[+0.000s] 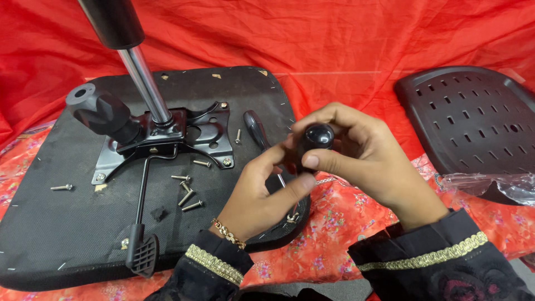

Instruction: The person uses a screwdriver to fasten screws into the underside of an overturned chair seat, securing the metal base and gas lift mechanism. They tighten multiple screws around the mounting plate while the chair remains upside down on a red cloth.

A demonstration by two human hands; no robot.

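Both hands meet over the right edge of an upturned black chair seat (67,234). My right hand (370,161) grips a black rounded knob (317,136) between thumb and fingers. My left hand (259,192) pinches the lower part of the same piece, whose underside is hidden. A black-handled screwdriver (256,131) lies on the seat just behind my left hand. A metal mechanism plate (209,134) is fixed to the seat, with a chrome gas cylinder (146,83) rising from it and a black knob (103,111) on its left side.
Several loose screws (186,192) lie on the seat below the plate, one more (61,187) at far left. A black lever with a paddle (142,253) points toward me. A perforated black backrest shell (473,117) and clear plastic wrap (490,181) lie right, on red cloth (345,44).
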